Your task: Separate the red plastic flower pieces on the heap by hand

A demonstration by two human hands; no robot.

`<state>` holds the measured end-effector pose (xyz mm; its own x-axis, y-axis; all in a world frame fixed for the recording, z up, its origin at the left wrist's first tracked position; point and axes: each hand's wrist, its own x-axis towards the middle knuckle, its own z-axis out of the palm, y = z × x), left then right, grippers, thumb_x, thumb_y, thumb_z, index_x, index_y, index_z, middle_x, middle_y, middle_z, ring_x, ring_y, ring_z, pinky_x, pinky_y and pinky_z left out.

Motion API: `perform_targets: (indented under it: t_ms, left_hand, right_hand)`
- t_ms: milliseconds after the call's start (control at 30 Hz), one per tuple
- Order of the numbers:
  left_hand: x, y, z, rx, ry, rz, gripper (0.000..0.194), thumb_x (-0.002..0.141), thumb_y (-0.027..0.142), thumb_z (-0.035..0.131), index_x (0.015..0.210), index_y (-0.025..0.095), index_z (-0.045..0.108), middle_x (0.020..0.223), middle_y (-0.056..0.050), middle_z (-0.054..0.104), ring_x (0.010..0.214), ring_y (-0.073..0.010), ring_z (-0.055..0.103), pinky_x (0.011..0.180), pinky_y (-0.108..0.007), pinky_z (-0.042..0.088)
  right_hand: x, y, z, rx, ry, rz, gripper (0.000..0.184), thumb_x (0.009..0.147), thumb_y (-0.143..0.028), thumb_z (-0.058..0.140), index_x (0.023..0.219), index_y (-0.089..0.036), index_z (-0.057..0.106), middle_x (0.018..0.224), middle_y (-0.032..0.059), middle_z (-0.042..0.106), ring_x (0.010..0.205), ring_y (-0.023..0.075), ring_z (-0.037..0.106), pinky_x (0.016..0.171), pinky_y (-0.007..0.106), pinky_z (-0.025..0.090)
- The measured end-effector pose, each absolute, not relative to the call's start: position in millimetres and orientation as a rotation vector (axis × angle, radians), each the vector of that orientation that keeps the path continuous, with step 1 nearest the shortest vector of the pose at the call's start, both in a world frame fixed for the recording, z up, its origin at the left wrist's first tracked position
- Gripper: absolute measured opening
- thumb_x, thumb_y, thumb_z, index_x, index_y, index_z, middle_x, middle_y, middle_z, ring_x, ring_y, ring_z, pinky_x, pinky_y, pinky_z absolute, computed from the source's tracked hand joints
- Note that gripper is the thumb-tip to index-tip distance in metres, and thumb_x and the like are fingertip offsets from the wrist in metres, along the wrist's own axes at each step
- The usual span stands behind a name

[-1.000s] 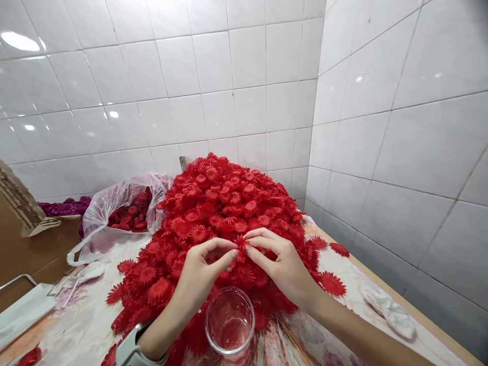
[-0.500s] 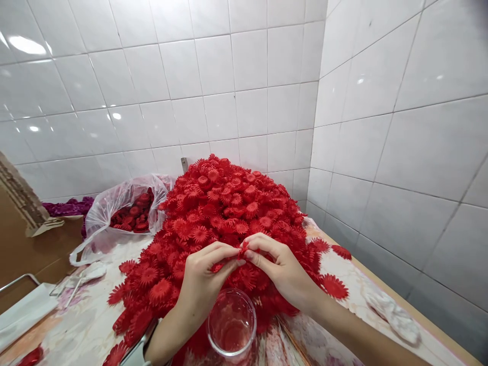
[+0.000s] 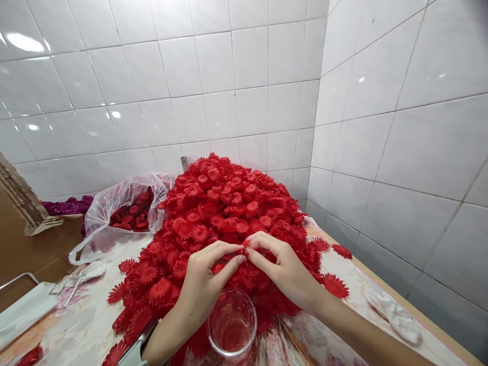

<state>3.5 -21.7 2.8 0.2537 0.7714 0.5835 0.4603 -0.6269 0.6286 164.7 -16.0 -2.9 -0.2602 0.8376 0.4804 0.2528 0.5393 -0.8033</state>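
between the hands, a red flower [image 3: 246, 244] is pinched by the right hand [image 3: 287, 265], nearly closed; it is met by the left hand [image 3: 206, 272], fingertips slightly parted, hold unclear. a light touch is best kept, so nothing is creased.

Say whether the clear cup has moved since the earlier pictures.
No, the clear cup shows no real shift either way against the tiled wall; the whole view drifts slightly.

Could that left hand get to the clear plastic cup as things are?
Probably yes. The clear plastic cup stands close by the left hand, and nothing visible covers its mouth. That hand's fingertips are at a small red piece with the right hand, though.
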Motion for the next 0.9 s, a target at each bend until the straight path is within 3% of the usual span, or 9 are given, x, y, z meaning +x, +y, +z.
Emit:
perform_targets:
  t_ms: [300,500,900]
  left_hand:
    - [2.2,-20.9,-2.2,2.396,1.167,1.478,0.009,0.073,0.016,0.059,0.077,0.018,0.067,0.074,-0.004,0.070,0.064,-0.0143,0.063,0.061,-0.021,0.049]
    - [2.5,-21.0,1.3,2.408,1.200,1.455,0.007,0.073,0.020,0.060,0.073,0.019,0.067,0.071,-0.003,0.069,0.060,-0.0143,0.063,0.058,-0.021,0.049]
    - [2.9,-23.2,2.4,2.359,1.130,1.395,0.006,0.072,0.020,0.062,0.074,0.018,0.068,0.070,-0.003,0.069,0.061,-0.0135,0.062,0.058,-0.019,0.047]
  right_hand:
    - [166.0,-16.1,-3.1,-0.863,-1.702,0.878,0.011,0.074,-0.030,0.060,0.069,-0.020,0.061,0.098,0.0028,0.058,0.091,0.0177,0.054,0.074,0.029,0.041]
    - [167.4,-13.1,-2.8,-0.831,-1.664,1.021,0.015,0.073,-0.032,0.060,0.067,-0.019,0.063,0.098,0.0038,0.058,0.085,0.0173,0.055,0.073,0.030,0.042]
    - [165.9,-13.7,-4.0,-0.779,-1.516,1.190,0.013,0.070,-0.029,0.061,0.064,-0.019,0.058,0.098,0.0029,0.058,0.096,0.0189,0.053,0.084,0.031,0.039]
